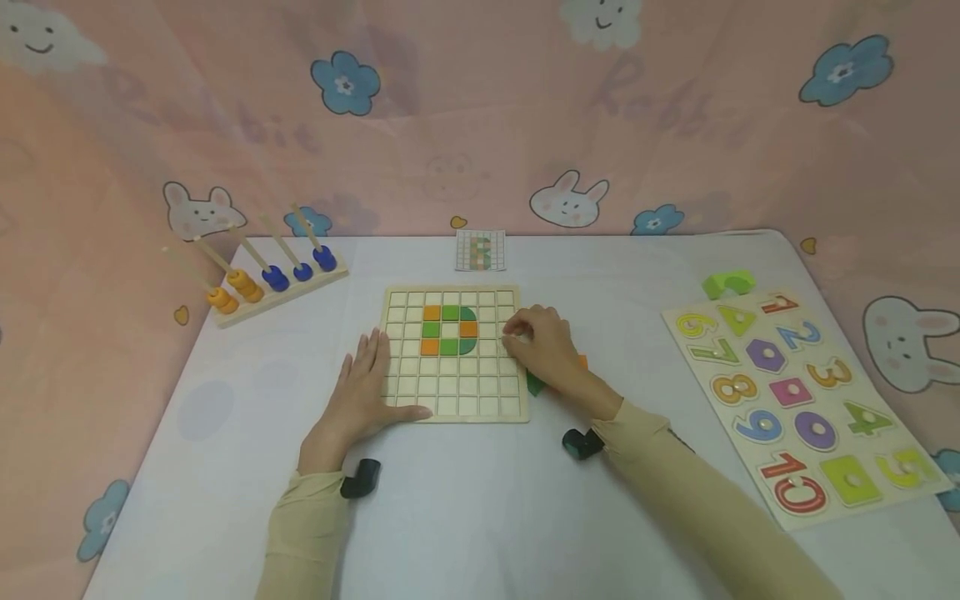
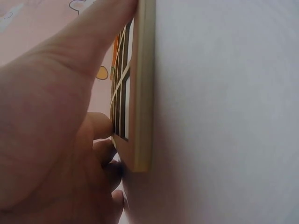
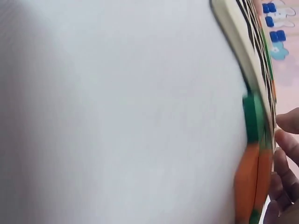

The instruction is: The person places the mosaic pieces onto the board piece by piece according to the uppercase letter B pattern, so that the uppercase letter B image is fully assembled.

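Note:
A wooden grid board [image 1: 457, 408] lies on the white table, with several orange, green and dark green rounded tiles [image 1: 450, 313] forming a D-like ring in its cells. My left hand [image 1: 358, 392] rests at the board's left edge, fingers straight along the side and thumb over the front rim. Above the right edge of the board is my right hand [image 1: 546, 343], thumb and index fingertips together and the other fingers curled; no tile shows between them. Beside the board, partly under this hand, lie loose green [image 3: 253, 116] and orange blocks [image 3: 246, 182].
A small pattern card [image 1: 481, 251] lies behind the board. On the left stands a bead abacus [image 1: 277, 302] with orange and blue beads. To the right are a number-and-shape peg puzzle [image 1: 780, 425] and a bright green arched block [image 1: 729, 284]. A printed pink cloth hangs behind the table.

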Action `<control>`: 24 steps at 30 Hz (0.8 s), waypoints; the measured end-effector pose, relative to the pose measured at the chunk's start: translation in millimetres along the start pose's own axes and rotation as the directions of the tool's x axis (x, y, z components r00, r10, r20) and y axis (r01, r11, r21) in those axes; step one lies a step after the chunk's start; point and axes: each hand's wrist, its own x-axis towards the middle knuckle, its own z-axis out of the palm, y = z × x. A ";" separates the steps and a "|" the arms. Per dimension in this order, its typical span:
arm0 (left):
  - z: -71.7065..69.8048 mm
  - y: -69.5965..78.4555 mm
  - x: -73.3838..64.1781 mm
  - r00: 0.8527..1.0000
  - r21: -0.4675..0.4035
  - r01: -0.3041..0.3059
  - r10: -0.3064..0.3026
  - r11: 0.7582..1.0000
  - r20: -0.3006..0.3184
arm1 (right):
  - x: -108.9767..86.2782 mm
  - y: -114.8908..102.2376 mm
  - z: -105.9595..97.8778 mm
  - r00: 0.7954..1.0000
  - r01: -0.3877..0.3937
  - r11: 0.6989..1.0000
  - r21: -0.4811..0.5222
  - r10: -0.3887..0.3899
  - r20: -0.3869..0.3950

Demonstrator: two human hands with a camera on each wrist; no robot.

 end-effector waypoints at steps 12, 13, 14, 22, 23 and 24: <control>0.4 0.3 -0.1 1.000 -0.005 -0.001 0.001 1.000 0.010 | -10.9 41.6 -49.5 0.981 -0.008 0.999 -0.050 0.017 0.194; 0.4 0.5 -0.1 1.000 -0.004 -0.001 0.001 1.000 0.010 | -10.9 44.3 -52.6 0.978 0.000 0.999 -0.045 0.010 0.210; 0.4 0.6 0.0 1.000 -0.004 0.000 0.000 1.000 0.011 | -10.8 46.6 -55.2 0.975 0.003 0.999 -0.042 0.007 0.224; -1.3 2.4 -1.2 1.000 0.000 0.012 -0.012 1.000 0.011 | -11.4 50.2 -67.0 0.954 0.003 0.999 -0.044 0.010 0.299; -1.4 2.5 -1.2 1.000 0.000 0.012 -0.012 1.000 0.011 | -11.6 50.1 -67.5 0.954 0.005 0.999 -0.052 0.011 0.301; -1.4 2.7 -1.2 1.000 0.003 0.011 -0.011 1.000 0.012 | -11.7 49.9 -68.1 0.954 0.007 0.998 -0.055 0.010 0.301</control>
